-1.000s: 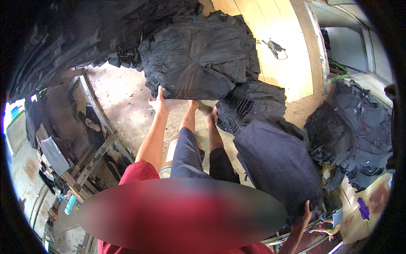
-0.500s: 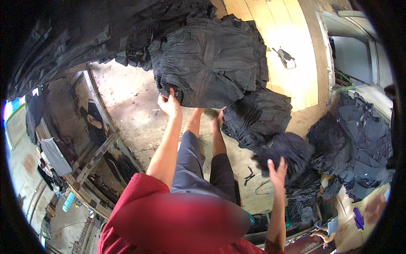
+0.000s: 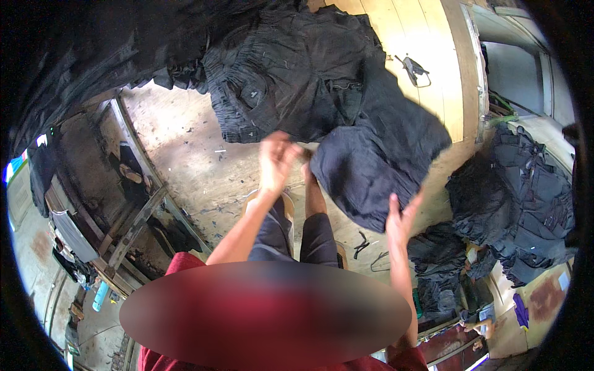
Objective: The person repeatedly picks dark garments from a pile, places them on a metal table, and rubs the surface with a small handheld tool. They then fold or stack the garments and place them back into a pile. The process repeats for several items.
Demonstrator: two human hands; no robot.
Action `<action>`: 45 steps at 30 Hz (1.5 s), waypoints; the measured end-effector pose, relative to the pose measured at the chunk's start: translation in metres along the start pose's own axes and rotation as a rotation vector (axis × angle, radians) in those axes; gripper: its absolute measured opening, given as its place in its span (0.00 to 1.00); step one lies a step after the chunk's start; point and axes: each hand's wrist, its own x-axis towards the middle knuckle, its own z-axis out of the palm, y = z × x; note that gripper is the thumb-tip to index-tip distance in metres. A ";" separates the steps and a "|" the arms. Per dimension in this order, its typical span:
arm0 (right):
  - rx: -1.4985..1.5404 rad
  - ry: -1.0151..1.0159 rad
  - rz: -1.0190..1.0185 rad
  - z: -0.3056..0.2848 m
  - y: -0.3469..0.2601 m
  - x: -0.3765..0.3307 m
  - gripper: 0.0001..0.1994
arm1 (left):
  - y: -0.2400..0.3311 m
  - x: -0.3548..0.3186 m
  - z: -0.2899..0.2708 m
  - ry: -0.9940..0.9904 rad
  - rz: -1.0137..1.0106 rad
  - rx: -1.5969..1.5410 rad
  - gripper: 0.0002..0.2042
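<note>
A black elastic-waist garment (image 3: 272, 74) lies spread on a dark heap in front of me, its gathered waistband towards the left. Just below its near edge is my left hand (image 3: 276, 167), somewhat blurred, with loosely spread fingers and nothing seen in them. My right hand (image 3: 402, 219) grips the near right edge of another black garment (image 3: 377, 167), thumb on top and fingers partly hidden by the cloth. That garment stretches from the heap down towards me, its near end bunched and rounded.
More black clothes (image 3: 532, 204) are heaped at the right. A small black strap-like piece (image 3: 413, 71) lies on the pale boards (image 3: 433, 37). Dark scraps (image 3: 361, 245) are on the floor by my feet. A wooden frame (image 3: 139, 216) stands at the left.
My left hand has let go of the upper garment's waistband corner and moved right and down. The right hand has moved up and taken hold of a black garment, now spread between heap and hand.
</note>
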 end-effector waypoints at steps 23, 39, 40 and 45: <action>0.159 -0.128 0.117 -0.055 0.024 -0.073 0.18 | -0.004 0.121 -0.107 0.404 0.147 0.276 0.21; 0.735 0.253 0.759 -0.054 0.035 -0.102 0.33 | -0.036 0.017 -0.012 0.434 -0.218 -0.149 0.42; 0.763 0.171 0.694 -0.063 0.037 -0.105 0.32 | -0.059 0.056 -0.035 0.624 -0.433 -0.242 0.51; 0.702 0.142 0.684 -0.078 0.051 -0.108 0.29 | -0.136 0.113 -0.094 0.801 -0.496 -0.516 0.66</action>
